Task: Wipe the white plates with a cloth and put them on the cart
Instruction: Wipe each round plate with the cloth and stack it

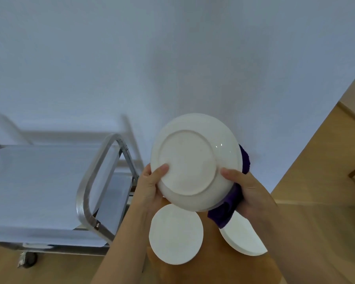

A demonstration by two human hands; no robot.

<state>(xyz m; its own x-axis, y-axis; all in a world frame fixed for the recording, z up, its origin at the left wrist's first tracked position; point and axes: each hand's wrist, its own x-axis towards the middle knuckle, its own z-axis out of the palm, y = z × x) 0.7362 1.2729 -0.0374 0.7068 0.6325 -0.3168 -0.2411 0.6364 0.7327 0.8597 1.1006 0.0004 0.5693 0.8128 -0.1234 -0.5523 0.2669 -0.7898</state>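
Above the table (213, 261), left hand (150, 187) grip holds white plate (193, 160) underside-up; right hand (248, 191) grip holds its rim plus purple cloth (225, 212). Two plates (175, 234) lie below, cart (49, 181) left.

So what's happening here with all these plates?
A person is wiping a white plate, held up with its underside facing the camera. The left hand grips its left edge; the right hand holds the other edge along with a purple cloth tucked behind it. Two more white plates lie below on a wooden surface. The metal cart at left holds no plates in view.
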